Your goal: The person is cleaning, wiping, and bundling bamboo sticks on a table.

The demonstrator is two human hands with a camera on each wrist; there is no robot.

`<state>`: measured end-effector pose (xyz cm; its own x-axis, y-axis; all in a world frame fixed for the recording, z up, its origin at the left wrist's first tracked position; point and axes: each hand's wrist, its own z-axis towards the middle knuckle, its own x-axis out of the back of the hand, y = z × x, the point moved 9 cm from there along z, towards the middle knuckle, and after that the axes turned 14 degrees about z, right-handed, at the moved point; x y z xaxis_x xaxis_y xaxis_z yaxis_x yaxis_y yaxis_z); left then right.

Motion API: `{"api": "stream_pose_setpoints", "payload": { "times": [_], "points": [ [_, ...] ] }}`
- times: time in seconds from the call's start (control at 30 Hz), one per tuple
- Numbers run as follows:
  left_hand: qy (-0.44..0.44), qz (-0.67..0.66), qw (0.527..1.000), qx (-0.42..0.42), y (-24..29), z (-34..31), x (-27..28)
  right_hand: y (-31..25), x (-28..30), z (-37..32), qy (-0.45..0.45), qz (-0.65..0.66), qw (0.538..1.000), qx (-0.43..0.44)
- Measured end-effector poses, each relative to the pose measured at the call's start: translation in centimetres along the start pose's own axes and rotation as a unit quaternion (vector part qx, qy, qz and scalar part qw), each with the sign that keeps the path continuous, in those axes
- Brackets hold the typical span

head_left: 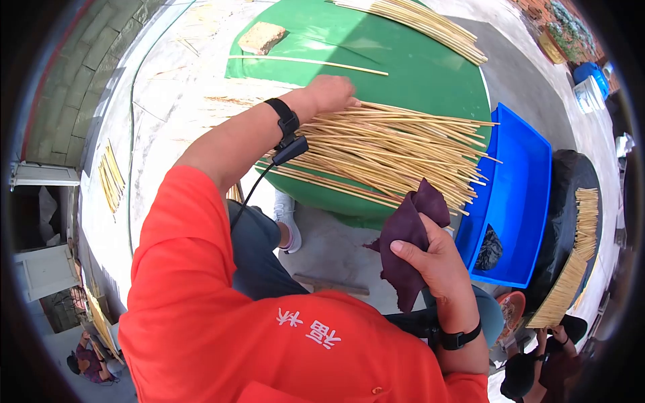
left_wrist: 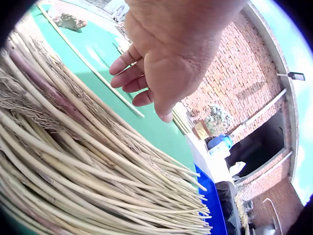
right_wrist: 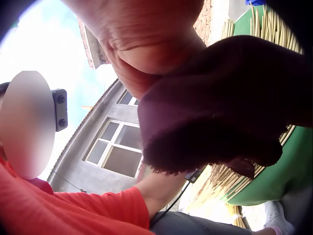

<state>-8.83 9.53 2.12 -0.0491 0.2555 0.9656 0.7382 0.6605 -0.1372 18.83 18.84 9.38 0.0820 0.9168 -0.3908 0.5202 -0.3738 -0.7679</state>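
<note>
A broad pile of thin, pale stalks point(head_left: 396, 144) lies across a green-covered surface point(head_left: 430, 84) before me. Over the far side of that pile reaches my left hand point(head_left: 329, 94). In the left wrist view the same hand point(left_wrist: 171, 63) has loosely bent fingers with nothing between them, above the green cover beside the stalks. My right hand point(head_left: 440, 258) grips a dark purple cloth point(head_left: 406, 238), thumb on top, near the pile's right end. Up close in the right wrist view, the bunched cloth point(right_wrist: 210, 107) hides most of the fingers and shows a frayed edge.
Beyond the pile, a single stalk point(head_left: 309, 64) lies near a rough block point(head_left: 262, 38). Another bundle of stalks point(head_left: 423, 27) lies at the far edge. To the right stands a blue tray point(head_left: 521, 201). Other people point(head_left: 537, 369) work at the lower right.
</note>
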Motion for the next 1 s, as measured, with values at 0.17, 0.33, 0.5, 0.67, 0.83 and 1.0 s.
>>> {"api": "stream_pose_setpoints", "payload": {
  "times": [0.17,0.33,0.5,0.67,0.83,1.0],
  "points": [
    [0.053,0.052,0.992,0.098,-8.2,4.4,-2.3,0.0,0.4,0.6,0.014,0.024,1.0,-0.014],
    [0.009,0.094,0.982,0.162,-13.3,5.2,-8.2,0.3,1.2,1.6,0.014,-0.004,1.0,-0.008],
    [-0.021,0.107,0.98,0.169,-14.6,5.6,-9.7,0.4,1.2,2.4,0.01,-0.025,1.0,-0.011],
    [-0.064,0.194,0.97,0.13,-15.1,5.3,-10.4,0.2,0.8,2.4,-0.01,-0.052,0.999,0.001],
    [-0.002,0.062,0.993,0.098,-14.1,3.3,-5.5,0.0,0.2,1.9,-0.022,-0.069,0.997,0.038],
    [0.193,0.058,0.979,0.011,-9.5,1.7,4.5,0.6,0.3,1.5,-0.013,-0.098,0.991,0.086]
  ]
}}
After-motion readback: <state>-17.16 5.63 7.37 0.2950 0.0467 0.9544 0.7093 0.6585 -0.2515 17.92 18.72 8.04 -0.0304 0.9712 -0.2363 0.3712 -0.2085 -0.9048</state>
